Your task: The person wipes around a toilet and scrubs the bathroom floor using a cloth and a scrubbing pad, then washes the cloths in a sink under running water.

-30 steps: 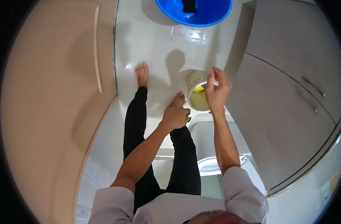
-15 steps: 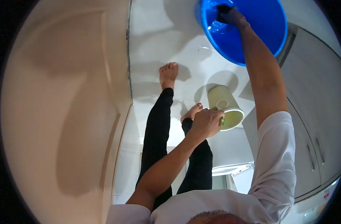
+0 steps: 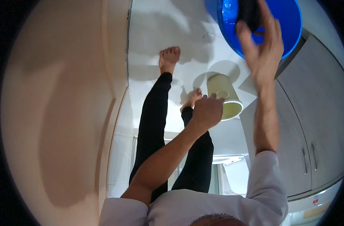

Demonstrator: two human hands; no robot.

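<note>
My right hand [image 3: 266, 56] is over the near rim of a blue tub [image 3: 235, 45], smeared by motion. A black item [image 3: 248, 15], perhaps cloth, is between its thumb and fingers; its kind is too blurred to tell. Wet glints show on the tub's inside wall. My left hand [image 3: 208, 113] is closed beside the rim of a pale yellow-green bin [image 3: 219, 84], its fingers bent. Whatever it holds, if anything, is hidden behind the hand. Inside the bin I see only a bare yellowish wall.
My bare feet [image 3: 169, 58] stand on a white tiled floor [image 3: 149, 34]. Along the left runs a beige door [image 3: 66, 113]. Grey cabinet doors [image 3: 292, 128] with upright handles are on the right. A white lidded fixture [image 3: 237, 175] is behind my legs.
My right hand has risen from inside the tub toward me with the black item. A green bit beside my left hand is out of sight now. The whole view has shifted slightly.
</note>
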